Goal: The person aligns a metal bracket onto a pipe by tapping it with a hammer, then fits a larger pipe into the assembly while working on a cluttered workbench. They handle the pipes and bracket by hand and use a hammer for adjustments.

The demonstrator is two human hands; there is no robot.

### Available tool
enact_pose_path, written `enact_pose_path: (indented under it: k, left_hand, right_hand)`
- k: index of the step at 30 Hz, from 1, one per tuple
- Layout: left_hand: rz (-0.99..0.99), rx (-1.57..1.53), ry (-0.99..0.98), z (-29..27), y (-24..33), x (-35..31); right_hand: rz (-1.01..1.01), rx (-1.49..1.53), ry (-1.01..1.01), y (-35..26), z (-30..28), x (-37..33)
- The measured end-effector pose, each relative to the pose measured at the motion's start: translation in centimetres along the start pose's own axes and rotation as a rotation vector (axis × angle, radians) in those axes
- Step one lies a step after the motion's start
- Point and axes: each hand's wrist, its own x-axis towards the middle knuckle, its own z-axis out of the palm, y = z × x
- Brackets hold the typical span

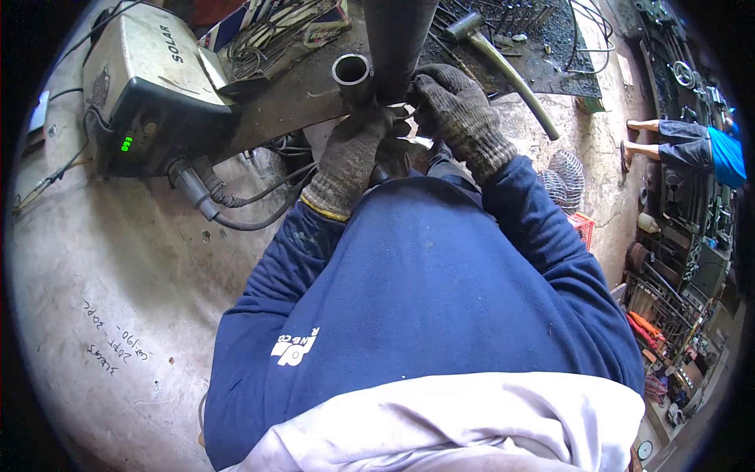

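Observation:
Both my hands wear grey-brown knitted work gloves and meet at the near edge of a dark workbench (275,106). My left hand (355,154) has its fingers closed, just below a short open-ended metal pipe piece (351,72). Opposite it, my right hand (460,110) is curled beside the foot of a thick dark upright pipe (399,43). Something small and thin seems to lie between the fingertips, but the gloves hide most of it. Whether the right glove touches the pipe, I cannot tell.
A hammer (503,71) lies at the right, its handle overhanging the bench. At the left stands a boxy power unit (153,86) with a thick cable (259,224). Wire coils (562,181) and a red crate (582,228) sit on the floor. Another person (692,145) stands far right.

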Motion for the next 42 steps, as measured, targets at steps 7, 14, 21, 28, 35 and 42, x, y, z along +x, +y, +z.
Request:
enact_pose_path:
  k: [7,14,21,28,35,42]
  left_hand:
    - [0.157,0.523,-0.237,0.8,0.8,0.0]
    - [0.163,0.147,-0.233,2.0,3.2,-2.4]
    - [0.153,-0.077,-0.336,3.3,6.3,-3.5]
    - [0.150,0.005,-0.270,4.7,7.3,-3.9]
    - [0.122,0.033,-0.307,6.9,7.1,-3.1]
    - [0.166,0.121,-0.211,8.9,7.5,-1.5]
  right_hand:
    - [-0.122,0.008,-0.132,1.2,-2.2,-0.4]
    - [-0.096,0.194,-0.116,-2.1,-4.5,-3.9]
    - [-0.206,0.374,-0.152,-2.3,-6.4,-4.3]
    - [-0.246,0.409,-0.073,-1.6,-6.9,-5.7]
    - [-0.310,0.364,0.076,-0.8,-6.6,-6.9]
    - [-0.252,0.469,-0.208,0.0,-10.4,-7.6]
